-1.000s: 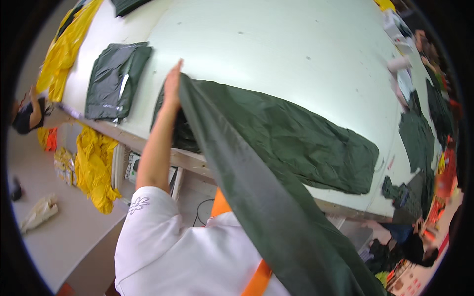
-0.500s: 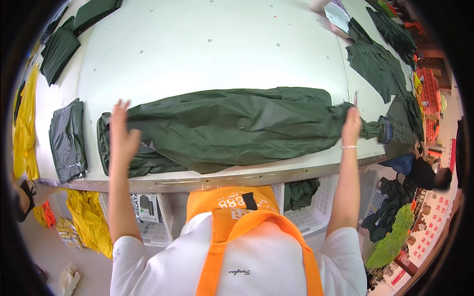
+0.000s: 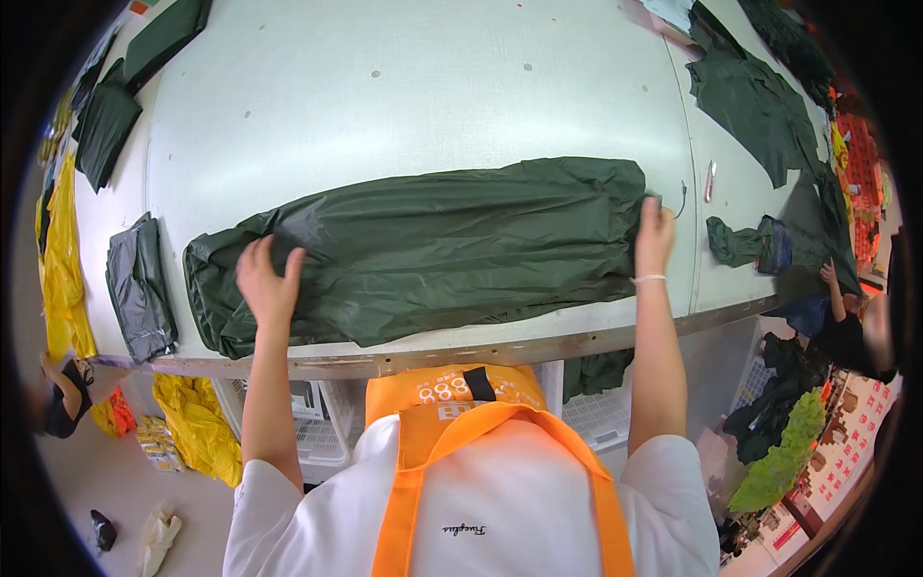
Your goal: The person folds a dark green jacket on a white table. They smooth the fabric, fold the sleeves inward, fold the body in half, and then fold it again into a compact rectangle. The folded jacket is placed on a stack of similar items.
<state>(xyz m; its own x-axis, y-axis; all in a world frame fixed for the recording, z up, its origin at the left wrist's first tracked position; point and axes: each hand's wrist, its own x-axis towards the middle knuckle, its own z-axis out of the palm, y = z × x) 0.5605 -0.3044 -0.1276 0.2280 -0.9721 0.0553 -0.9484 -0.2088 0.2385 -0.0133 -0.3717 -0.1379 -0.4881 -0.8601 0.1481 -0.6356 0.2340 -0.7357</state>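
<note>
A long, folded dark green garment (image 3: 452,250) of thin, slightly shiny fabric lies crosswise on the white table before me. My left hand (image 3: 269,279) is over its left part, fingers spread and holding nothing. At the right end, my right hand (image 3: 656,240) is closed on the garment's edge; the fabric partly hides the grip. A thin dark cord (image 3: 684,200) sticks out beside that hand. Beyond it on the table lies a small red-and-silver cutter (image 3: 710,181).
A folded dark green garment (image 3: 141,288) lies at the left, and more green pieces (image 3: 755,111) at the far right. A bunched green bundle (image 3: 735,242) sits near the right edge. White baskets (image 3: 322,433) stand under the table. Other people (image 3: 846,332) are at both sides.
My left hand has moved right over the garment. My right hand has come left, and the garment's right end now looks shorter and squarer. The cutter now shows fully.
</note>
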